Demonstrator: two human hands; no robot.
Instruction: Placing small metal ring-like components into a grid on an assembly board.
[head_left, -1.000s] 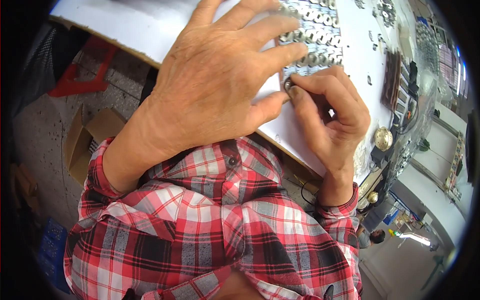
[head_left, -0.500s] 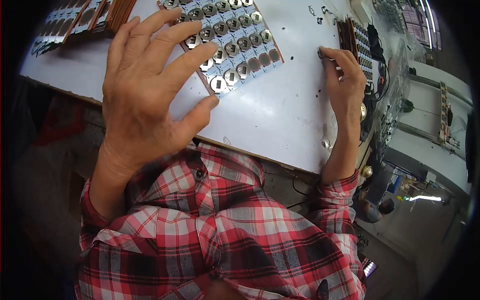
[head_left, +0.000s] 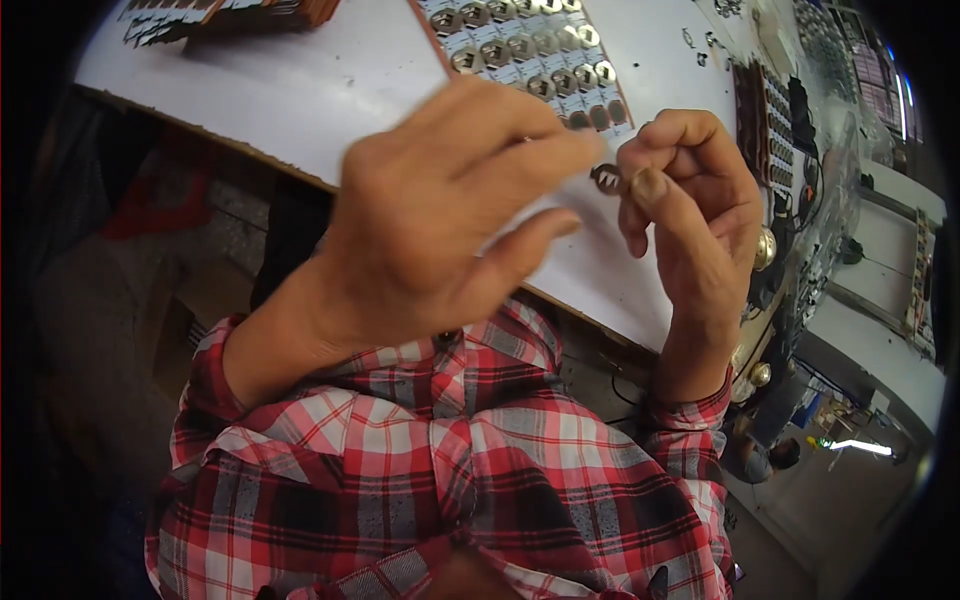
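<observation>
The left hand has lifted off the white surface since half a second ago, when it lay flat with fingers spread beside the tray of round metal parts. Now it hangs above the near edge, fingers loosely curled and reaching right, its grip open and holding nothing that shows; the fingertips blur with motion. The right hand has come back from the far right of the surface, where it was picking among the dark racks, and its grip is closed, thumb against forefinger, on a small dark metal piece held up just off the left fingertips. Judging by this, the piece has been fetched and the two hands are meeting over it.

The surface's near edge runs diagonally under both wrists. Bare surface lies open left of the tray, while the right side is crowded with racks and loose bits.
</observation>
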